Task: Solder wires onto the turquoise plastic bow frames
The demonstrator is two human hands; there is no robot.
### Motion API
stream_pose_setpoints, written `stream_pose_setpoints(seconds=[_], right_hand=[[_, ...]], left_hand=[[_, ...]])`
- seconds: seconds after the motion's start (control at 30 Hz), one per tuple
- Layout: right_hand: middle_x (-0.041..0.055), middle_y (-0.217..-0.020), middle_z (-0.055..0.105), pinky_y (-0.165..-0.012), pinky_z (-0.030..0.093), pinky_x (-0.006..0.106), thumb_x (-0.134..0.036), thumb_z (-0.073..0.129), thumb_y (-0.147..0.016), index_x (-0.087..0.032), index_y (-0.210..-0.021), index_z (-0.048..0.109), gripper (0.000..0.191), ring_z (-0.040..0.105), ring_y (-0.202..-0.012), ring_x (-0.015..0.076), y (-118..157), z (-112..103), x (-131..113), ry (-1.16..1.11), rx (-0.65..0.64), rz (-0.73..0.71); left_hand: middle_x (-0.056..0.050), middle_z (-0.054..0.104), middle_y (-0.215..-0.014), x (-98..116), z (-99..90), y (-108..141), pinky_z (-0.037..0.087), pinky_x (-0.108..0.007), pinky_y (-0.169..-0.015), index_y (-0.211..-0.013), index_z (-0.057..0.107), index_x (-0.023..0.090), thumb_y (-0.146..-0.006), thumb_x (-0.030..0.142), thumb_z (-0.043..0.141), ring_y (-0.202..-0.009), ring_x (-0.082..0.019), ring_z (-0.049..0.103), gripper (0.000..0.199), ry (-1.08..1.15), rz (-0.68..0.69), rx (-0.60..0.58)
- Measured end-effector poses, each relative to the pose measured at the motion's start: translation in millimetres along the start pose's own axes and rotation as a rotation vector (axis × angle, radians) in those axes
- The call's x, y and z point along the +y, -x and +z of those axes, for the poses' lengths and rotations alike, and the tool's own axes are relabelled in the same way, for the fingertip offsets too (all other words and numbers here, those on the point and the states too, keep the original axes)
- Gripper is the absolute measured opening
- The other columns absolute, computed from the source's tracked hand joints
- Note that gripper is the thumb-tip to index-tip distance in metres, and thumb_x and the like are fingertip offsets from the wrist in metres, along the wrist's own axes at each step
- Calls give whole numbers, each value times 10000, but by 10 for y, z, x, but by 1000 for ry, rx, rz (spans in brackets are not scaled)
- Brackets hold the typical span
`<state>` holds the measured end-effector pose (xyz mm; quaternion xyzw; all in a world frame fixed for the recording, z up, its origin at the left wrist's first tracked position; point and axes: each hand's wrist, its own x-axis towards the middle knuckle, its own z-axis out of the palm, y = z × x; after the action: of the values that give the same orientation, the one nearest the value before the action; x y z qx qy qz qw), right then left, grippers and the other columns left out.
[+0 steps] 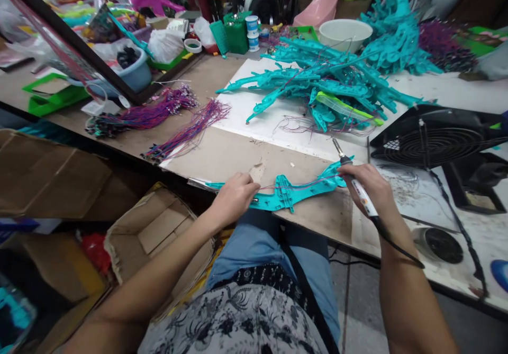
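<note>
A long turquoise plastic part (304, 194) lies along the table's front edge, with a thin reddish-purple wire running above it. My left hand (238, 195) is over the part's left portion, its fingers pinched together on the wire's left end. My right hand (369, 187) is at the part's right end and holds a soldering iron (363, 196) with a white handle. The iron's metal tip points up and to the left, away from the part. From the right hand's fingers the wire stretches left towards the left hand.
Turquoise parts (329, 84) are heaped on white paper at the back. Bundles of purple wires (159, 110) lie at the left. A black fan (432, 137) stands at the right, near a round dark tin (442, 244). An open cardboard box (159, 227) sits below the table.
</note>
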<state>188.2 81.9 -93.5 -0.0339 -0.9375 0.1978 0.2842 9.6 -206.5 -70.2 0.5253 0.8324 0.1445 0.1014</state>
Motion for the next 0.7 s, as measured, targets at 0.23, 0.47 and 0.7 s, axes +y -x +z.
stream_pose_setpoints(seconds=[0.23, 0.47, 0.7], right_hand=[[68, -950, 667, -847, 468, 413, -181, 423, -879, -223, -1109, 622, 307, 554, -968, 244, 75, 243, 443, 35, -152, -27], [116, -1125, 645, -903, 509, 463, -169, 509, -786, -187, -1153, 572, 372, 611, -1071, 273, 189, 312, 147, 4, -20, -58], [125, -1166, 655, -982, 423, 629, -288, 690, -714, -315, -1090, 587, 391, 581, -1152, 360, -82, 452, -908, -478, 321, -24]], left_hand=[[-166, 518, -1215, 23, 391, -24, 408, -445, -902, -1292, 484, 156, -802, 531, 616, -1107, -314, 457, 632, -92, 118, -4], [-130, 598, -1071, 0, 336, 309, 374, -414, -855, -1178, 558, 139, -891, 494, 487, -1005, -281, 500, 462, -78, 106, 14], [-108, 619, -993, -163, 445, 2070, 346, -419, -850, -1275, 521, 171, -914, 390, 463, -932, -266, 511, 426, -191, -361, 180]])
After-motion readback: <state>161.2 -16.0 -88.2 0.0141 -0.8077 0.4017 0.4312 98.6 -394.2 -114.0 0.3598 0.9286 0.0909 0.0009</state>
